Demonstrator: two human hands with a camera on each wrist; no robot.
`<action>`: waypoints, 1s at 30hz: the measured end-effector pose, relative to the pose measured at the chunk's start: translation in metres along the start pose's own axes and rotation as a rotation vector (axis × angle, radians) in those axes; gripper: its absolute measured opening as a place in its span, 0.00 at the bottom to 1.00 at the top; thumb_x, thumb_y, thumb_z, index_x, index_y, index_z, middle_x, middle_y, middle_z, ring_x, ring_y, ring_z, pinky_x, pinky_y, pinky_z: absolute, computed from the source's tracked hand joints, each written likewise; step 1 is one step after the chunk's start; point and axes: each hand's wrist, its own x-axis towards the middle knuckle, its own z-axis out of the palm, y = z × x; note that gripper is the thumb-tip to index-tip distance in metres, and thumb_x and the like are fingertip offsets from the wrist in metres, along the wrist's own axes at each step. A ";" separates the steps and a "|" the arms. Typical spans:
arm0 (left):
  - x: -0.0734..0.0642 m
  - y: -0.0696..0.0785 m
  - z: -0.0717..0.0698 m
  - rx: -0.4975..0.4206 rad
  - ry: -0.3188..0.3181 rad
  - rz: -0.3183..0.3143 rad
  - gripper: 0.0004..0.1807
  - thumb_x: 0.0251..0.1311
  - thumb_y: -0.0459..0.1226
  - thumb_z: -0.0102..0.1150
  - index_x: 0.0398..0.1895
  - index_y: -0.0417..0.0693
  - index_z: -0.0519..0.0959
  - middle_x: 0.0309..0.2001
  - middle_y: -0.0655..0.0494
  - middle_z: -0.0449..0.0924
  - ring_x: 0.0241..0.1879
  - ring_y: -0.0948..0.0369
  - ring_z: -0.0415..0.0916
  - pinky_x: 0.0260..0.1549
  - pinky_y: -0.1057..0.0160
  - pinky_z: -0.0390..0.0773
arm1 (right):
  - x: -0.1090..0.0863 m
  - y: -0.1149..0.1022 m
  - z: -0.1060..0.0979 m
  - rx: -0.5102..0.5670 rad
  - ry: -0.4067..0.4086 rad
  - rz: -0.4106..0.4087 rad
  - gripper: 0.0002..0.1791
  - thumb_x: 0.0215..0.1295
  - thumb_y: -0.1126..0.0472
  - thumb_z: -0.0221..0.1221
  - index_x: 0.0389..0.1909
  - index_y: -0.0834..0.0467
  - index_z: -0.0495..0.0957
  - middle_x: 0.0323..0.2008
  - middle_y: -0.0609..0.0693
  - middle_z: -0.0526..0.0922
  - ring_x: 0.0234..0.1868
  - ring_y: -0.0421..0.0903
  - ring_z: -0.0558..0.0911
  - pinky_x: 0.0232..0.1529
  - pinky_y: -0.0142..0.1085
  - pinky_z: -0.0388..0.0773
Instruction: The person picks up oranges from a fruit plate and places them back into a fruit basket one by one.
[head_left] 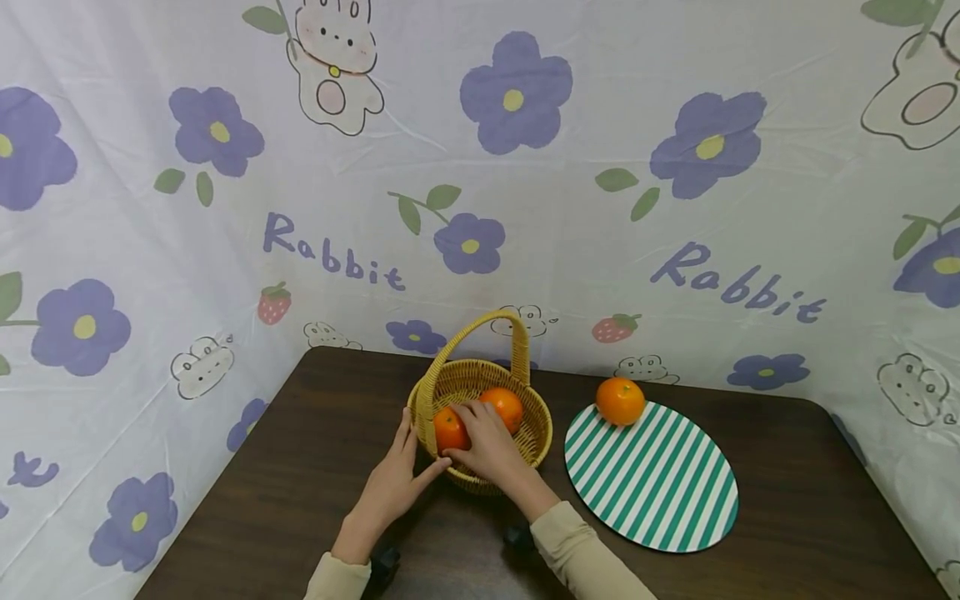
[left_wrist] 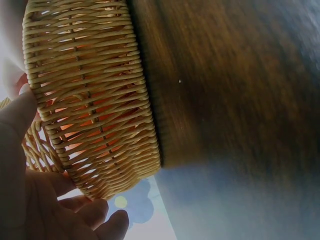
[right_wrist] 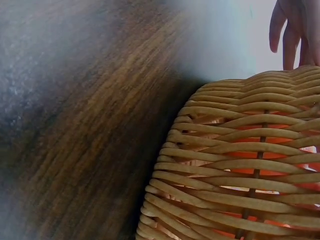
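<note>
A yellow wicker basket (head_left: 538, 440) with an arched handle stands on the table, holding two oranges. My right hand (head_left: 487, 446) reaches in over the near rim, its fingers and thumb round the left orange (head_left: 448, 431). Just behind those fingers lies the other orange (head_left: 504, 407). Against the basket's left side rests my left hand (head_left: 392, 479), thumb at the near rim and fingers spread along the outer wall. In the left wrist view, that hand's fingertips (left_wrist: 95, 212) touch the woven side. Orange skin shows through the weave in both wrist views.
On the right of the dark wooden table (head_left: 300, 433) lies an oval placemat (head_left: 652, 479) with green and white stripes. A third orange (head_left: 620, 401) sits on its far edge. A patterned cloth (head_left: 525, 208) hangs behind the table.
</note>
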 end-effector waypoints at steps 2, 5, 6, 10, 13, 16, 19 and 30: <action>0.000 0.000 0.000 0.002 0.002 0.002 0.52 0.53 0.70 0.42 0.74 0.52 0.41 0.75 0.55 0.29 0.61 0.47 0.66 0.52 0.45 0.71 | 0.001 0.000 0.000 -0.001 -0.007 0.005 0.38 0.50 0.46 0.68 0.62 0.56 0.68 0.54 0.54 0.72 0.52 0.51 0.71 0.57 0.45 0.69; 0.001 0.000 0.001 0.000 0.002 0.004 0.52 0.53 0.70 0.41 0.74 0.52 0.41 0.75 0.55 0.30 0.61 0.47 0.66 0.52 0.45 0.71 | 0.002 0.000 0.001 0.000 -0.014 0.009 0.38 0.51 0.45 0.67 0.62 0.55 0.68 0.55 0.54 0.72 0.52 0.51 0.71 0.57 0.45 0.69; 0.000 0.000 0.001 -0.001 0.003 0.005 0.52 0.53 0.70 0.41 0.74 0.52 0.41 0.75 0.55 0.30 0.61 0.47 0.66 0.52 0.45 0.71 | 0.002 0.000 0.000 0.001 -0.015 0.008 0.38 0.51 0.46 0.67 0.62 0.55 0.68 0.55 0.54 0.71 0.52 0.51 0.71 0.57 0.45 0.69; 0.001 0.000 0.002 -0.002 0.004 0.006 0.52 0.53 0.70 0.41 0.74 0.52 0.41 0.74 0.56 0.29 0.61 0.46 0.66 0.51 0.45 0.71 | 0.003 0.002 0.001 -0.002 -0.011 0.003 0.39 0.50 0.46 0.67 0.63 0.55 0.67 0.56 0.54 0.71 0.53 0.51 0.71 0.57 0.45 0.69; 0.001 -0.001 0.002 0.003 0.008 0.008 0.52 0.53 0.70 0.41 0.74 0.52 0.41 0.74 0.56 0.29 0.61 0.47 0.67 0.51 0.45 0.71 | 0.003 0.003 0.002 0.002 -0.006 0.000 0.39 0.50 0.46 0.68 0.63 0.56 0.67 0.57 0.55 0.70 0.54 0.51 0.71 0.57 0.45 0.70; 0.001 -0.001 0.002 0.005 0.010 0.006 0.52 0.53 0.70 0.41 0.74 0.52 0.41 0.74 0.57 0.28 0.61 0.47 0.67 0.52 0.45 0.71 | 0.002 0.004 0.000 0.017 0.001 -0.007 0.39 0.50 0.47 0.68 0.63 0.56 0.67 0.57 0.55 0.70 0.55 0.52 0.71 0.58 0.47 0.69; 0.001 0.000 0.002 0.006 0.007 0.003 0.52 0.53 0.70 0.41 0.74 0.53 0.41 0.74 0.59 0.27 0.61 0.47 0.67 0.52 0.45 0.71 | 0.001 0.003 -0.003 0.029 0.004 -0.011 0.39 0.50 0.46 0.68 0.62 0.56 0.68 0.57 0.55 0.70 0.56 0.52 0.71 0.58 0.48 0.69; 0.000 -0.001 0.002 0.005 0.012 0.005 0.52 0.54 0.70 0.42 0.74 0.52 0.41 0.75 0.54 0.30 0.61 0.47 0.66 0.52 0.45 0.71 | -0.002 0.004 -0.009 0.095 0.015 0.005 0.36 0.52 0.46 0.66 0.61 0.55 0.69 0.57 0.54 0.70 0.58 0.52 0.70 0.58 0.49 0.69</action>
